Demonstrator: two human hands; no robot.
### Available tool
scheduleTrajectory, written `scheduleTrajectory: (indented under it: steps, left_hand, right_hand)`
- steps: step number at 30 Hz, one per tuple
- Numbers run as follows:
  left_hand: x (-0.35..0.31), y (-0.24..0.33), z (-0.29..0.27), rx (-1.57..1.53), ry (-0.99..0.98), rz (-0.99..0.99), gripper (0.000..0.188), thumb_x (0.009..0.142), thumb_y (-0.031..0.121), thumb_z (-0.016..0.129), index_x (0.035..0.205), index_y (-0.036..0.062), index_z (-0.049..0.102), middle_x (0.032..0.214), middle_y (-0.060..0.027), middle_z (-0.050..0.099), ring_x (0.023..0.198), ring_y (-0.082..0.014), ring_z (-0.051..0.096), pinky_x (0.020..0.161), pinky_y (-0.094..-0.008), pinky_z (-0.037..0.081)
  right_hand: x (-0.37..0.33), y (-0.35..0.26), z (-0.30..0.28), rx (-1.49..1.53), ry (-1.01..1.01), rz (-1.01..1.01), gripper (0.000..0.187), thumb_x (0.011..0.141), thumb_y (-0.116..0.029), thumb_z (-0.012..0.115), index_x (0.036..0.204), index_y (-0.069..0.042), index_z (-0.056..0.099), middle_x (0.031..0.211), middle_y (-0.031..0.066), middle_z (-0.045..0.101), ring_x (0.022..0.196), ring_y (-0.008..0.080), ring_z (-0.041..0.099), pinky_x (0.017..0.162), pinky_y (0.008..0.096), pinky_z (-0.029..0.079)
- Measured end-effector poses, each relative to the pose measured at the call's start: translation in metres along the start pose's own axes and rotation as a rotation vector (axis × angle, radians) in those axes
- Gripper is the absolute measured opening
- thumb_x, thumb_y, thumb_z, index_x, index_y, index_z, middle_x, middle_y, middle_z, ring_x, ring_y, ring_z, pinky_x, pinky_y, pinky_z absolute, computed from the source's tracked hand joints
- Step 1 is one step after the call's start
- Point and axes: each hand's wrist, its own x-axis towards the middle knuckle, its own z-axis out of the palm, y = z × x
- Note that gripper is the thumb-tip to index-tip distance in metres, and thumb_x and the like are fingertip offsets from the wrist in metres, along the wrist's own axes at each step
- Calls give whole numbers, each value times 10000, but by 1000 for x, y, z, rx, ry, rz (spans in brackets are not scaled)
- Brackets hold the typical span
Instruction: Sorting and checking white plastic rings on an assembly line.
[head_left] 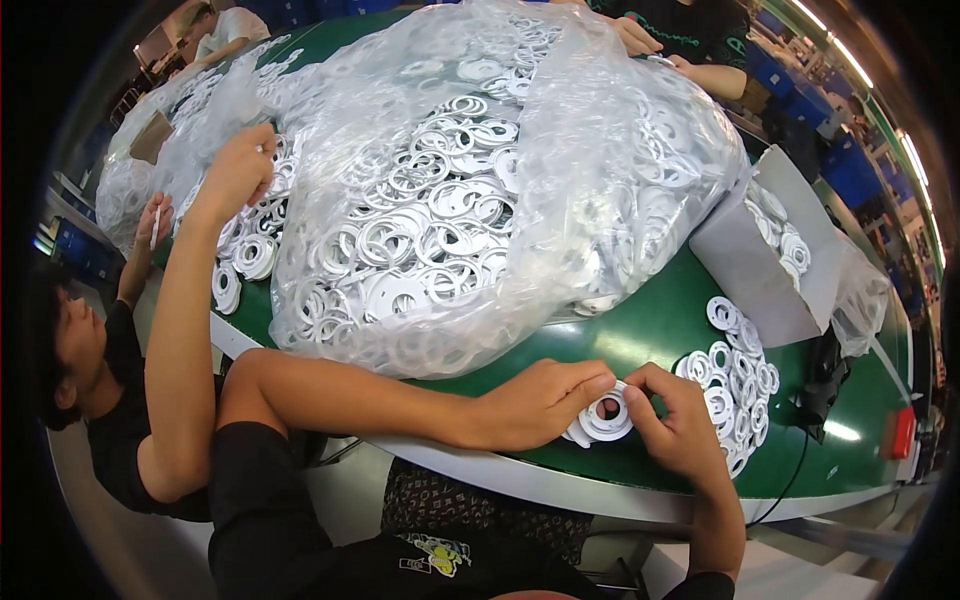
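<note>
Over the near edge of the green table, my left hand (545,405) is closed on a white plastic ring (603,432), its thumb along the upper rim. A second white piece lies against or just under that ring; I cannot tell whether they are joined. My right hand (682,425) pinches the ring's right rim between thumb and bent finger. A fingertip shows through the ring's hole. Just beyond my right hand is a loose pile of similar white rings (738,385).
A large clear plastic bag (400,345) full of white rings fills the middle of the green table (640,345). At the right stand a tilted box (775,290) with rings, a black bag (822,385) and a red block (902,433). A co-worker's arm (185,330) reaches in at left; other people work beyond.
</note>
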Motion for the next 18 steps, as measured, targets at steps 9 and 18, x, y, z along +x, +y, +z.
scheduleTrajectory:
  steps: [9,18]
  left_hand:
    - [-3,0,-1,46,-8,-20,317,1009,255,402,908,6,569,703,-133,548,619,-178,516,610,-325,428]
    - [6,-3,-5,-171,60,-143,255,1020,224,388,998,14,531,830,-5,551,733,-45,497,651,-188,400]
  right_hand:
    - [-3,8,5,-11,59,-66,129,898,-141,543,857,-28,590,687,103,604,576,230,582,544,323,446]
    - [14,38,12,70,166,-240,246,878,-217,552,724,-31,599,600,112,604,509,276,567,505,368,428]
